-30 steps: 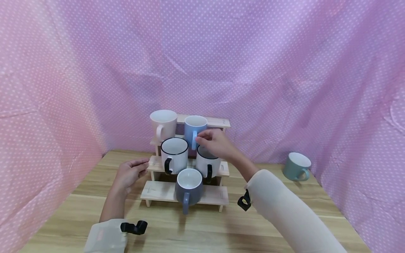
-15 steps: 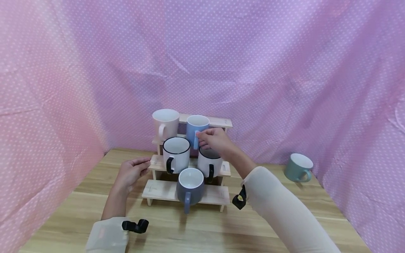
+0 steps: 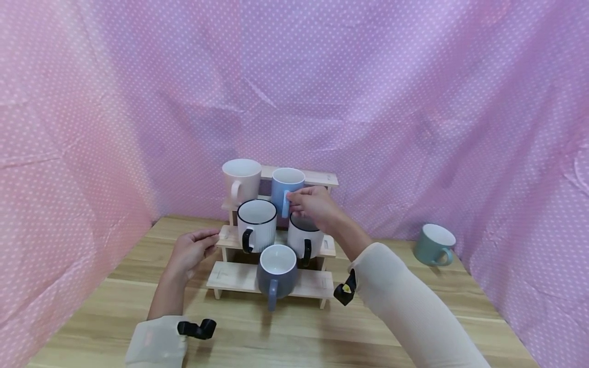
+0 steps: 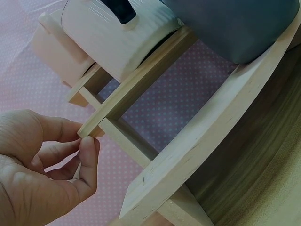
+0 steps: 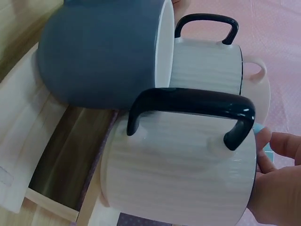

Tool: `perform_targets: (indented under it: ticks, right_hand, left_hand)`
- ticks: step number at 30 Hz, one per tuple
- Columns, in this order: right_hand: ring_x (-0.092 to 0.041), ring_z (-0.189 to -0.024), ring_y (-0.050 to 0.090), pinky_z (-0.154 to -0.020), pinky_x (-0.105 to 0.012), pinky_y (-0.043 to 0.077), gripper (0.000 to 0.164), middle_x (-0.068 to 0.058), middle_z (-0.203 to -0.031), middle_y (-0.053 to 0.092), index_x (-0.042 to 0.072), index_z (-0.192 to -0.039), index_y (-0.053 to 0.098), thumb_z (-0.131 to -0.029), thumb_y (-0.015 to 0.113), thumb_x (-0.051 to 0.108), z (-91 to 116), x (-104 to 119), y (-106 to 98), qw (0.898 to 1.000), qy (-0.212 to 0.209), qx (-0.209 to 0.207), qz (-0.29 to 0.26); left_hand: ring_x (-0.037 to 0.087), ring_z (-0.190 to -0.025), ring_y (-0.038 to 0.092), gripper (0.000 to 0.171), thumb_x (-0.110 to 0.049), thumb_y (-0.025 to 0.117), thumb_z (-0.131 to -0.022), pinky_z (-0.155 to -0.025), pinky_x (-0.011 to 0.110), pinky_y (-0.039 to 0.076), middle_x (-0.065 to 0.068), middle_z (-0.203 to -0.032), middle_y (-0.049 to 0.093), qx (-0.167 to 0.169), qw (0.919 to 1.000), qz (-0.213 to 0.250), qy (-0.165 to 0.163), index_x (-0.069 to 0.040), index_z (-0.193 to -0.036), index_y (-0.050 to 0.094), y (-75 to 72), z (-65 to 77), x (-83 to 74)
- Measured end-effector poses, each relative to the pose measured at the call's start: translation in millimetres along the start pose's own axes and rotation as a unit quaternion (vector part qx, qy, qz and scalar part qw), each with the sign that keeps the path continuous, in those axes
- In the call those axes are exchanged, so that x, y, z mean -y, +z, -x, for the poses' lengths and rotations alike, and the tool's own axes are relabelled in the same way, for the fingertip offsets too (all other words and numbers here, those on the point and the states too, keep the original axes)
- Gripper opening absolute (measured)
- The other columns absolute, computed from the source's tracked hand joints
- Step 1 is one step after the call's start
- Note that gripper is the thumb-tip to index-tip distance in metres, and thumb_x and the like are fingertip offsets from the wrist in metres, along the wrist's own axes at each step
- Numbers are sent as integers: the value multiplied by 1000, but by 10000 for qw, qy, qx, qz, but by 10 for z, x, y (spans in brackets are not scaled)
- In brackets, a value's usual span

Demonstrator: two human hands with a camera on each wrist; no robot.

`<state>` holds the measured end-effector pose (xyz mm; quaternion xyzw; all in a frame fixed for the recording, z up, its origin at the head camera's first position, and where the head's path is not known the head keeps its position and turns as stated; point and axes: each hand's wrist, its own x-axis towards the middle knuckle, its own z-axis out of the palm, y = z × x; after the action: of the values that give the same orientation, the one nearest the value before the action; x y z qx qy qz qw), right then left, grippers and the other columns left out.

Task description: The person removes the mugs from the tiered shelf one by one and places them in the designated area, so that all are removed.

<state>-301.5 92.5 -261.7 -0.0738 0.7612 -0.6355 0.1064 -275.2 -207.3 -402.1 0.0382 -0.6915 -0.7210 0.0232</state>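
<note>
In the head view my right hand [image 3: 315, 207] pinches the handle of a light blue mug [image 3: 279, 190] on an upper tier of a stepped wooden rack [image 3: 230, 276]. A pale pink mug [image 3: 242, 181] stands left of it. My left hand [image 3: 193, 250] pinches the left end of the middle shelf board; thumb and fingers meet at that end [image 4: 89, 129] in the left wrist view. Two white mugs with black handles, one on the left [image 3: 257, 230] and one on the right [image 3: 301, 243], occupy that board. The right one is partly covered by my right hand. A grey mug [image 3: 276, 278] sits on the lowest tier.
A green mug [image 3: 428, 248] stands on the wooden table [image 3: 257, 342] at the far right, its handle facing right. Pink dotted cloth [image 3: 294, 92] hangs behind the table and along both sides. The white mugs sit close below my right hand.
The rack and mugs appear slightly further right in the head view, as does nearly everything else. My right wrist has turned a little. Both hands keep their grips.
</note>
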Motion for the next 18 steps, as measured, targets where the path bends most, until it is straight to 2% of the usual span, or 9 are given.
perform_targets:
  ticks: [7,13,18]
  right_hand:
    - [-20,-92,67,-81,-22,60,25,-16,-113,65,-10,-120,65,-102,63,8,18,29,17,9983,184,67,-548]
    - [-25,-108,67,-92,-26,59,28,-19,-127,56,-13,-126,61,-103,59,2,19,31,40,9936,391,244,-1026]
    - [-25,-112,64,-95,-27,58,29,-18,-127,54,-14,-128,59,-104,58,2,2,25,68,9909,426,270,-1251]
  left_hand:
    - [3,-85,61,41,-5,63,-102,-78,17,58,-2,-103,66,15,10000,-9,40,15,-137,54,4,-12,0]
    - [3,-85,61,41,-5,62,-102,-78,16,58,-2,-103,65,-21,10000,-43,42,15,-137,53,-3,-9,-2]
    - [2,-86,60,41,-5,62,-102,-79,16,57,-2,-103,65,15,10000,-58,46,15,-136,54,-12,-12,1]
